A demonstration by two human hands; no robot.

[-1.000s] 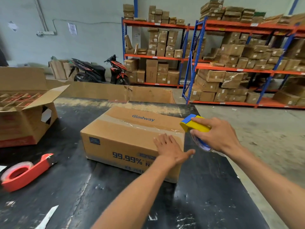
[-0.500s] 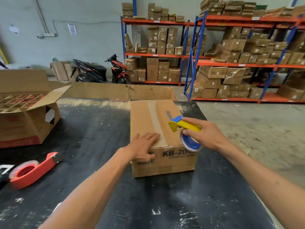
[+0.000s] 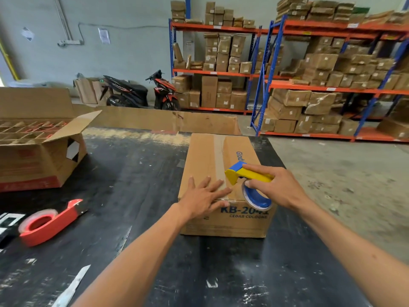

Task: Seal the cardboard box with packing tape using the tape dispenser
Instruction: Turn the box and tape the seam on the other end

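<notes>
A closed brown cardboard box (image 3: pixel 205 156) stands on the black table, its short end toward me. A strip of tape (image 3: pixel 219 160) runs along the top seam. My left hand (image 3: pixel 204 197) lies flat, fingers spread, on the near top edge of the box. My right hand (image 3: pixel 277 186) grips a yellow and blue tape dispenser (image 3: pixel 247 175) just above the near right part of the top, its blue roll hanging over the front edge.
A red tape dispenser (image 3: pixel 47 222) lies on the black table (image 3: pixel 132 173) at the near left. An open carton (image 3: pixel 37 156) with dividers stands at the far left. Flat cardboard lines the table's far edge. Shelves of boxes and a motorbike stand behind.
The box was turned from long side facing me to short end facing me. My left hand moved onto its near top edge; my right hand stayed beside it with the dispenser.
</notes>
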